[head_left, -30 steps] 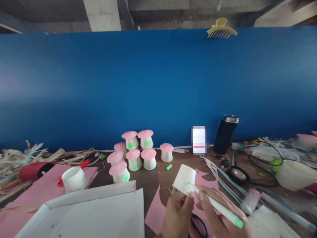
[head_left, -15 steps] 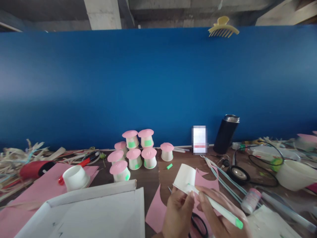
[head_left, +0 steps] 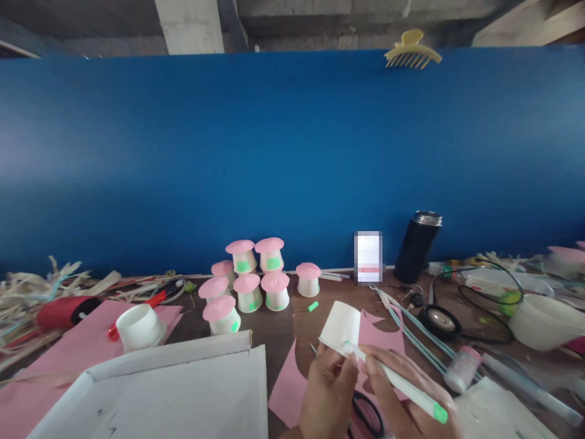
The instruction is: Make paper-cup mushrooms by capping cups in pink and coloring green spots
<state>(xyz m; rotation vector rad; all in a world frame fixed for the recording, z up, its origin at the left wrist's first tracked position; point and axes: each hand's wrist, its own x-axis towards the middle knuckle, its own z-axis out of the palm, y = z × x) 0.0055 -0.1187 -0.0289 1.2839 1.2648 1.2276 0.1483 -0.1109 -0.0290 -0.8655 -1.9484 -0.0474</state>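
My left hand (head_left: 326,384) pinches the rim of a white paper cup (head_left: 342,326), which is tipped over on its side. In my right hand (head_left: 402,390) is a white felt-tip marker (head_left: 404,384) with a green end, its tip against the cup near the rim. A small green mark shows at the tip. The loose green marker cap (head_left: 313,306) lies on the table beyond the cup. Under my hands are cut pink paper (head_left: 290,390) and scissors with black handles (head_left: 368,414), partly hidden.
Several upturned cups with pink paper tops (head_left: 248,283) and green patches stand at the back. A white box lid (head_left: 183,390) fills the front left, near another white cup (head_left: 139,326). On the right are a black flask (head_left: 417,247), a small bottle (head_left: 463,369) and cables.
The marker tip has shifted very slightly to the left on the cup. Both hands keep their grips, and the other things are where they were.
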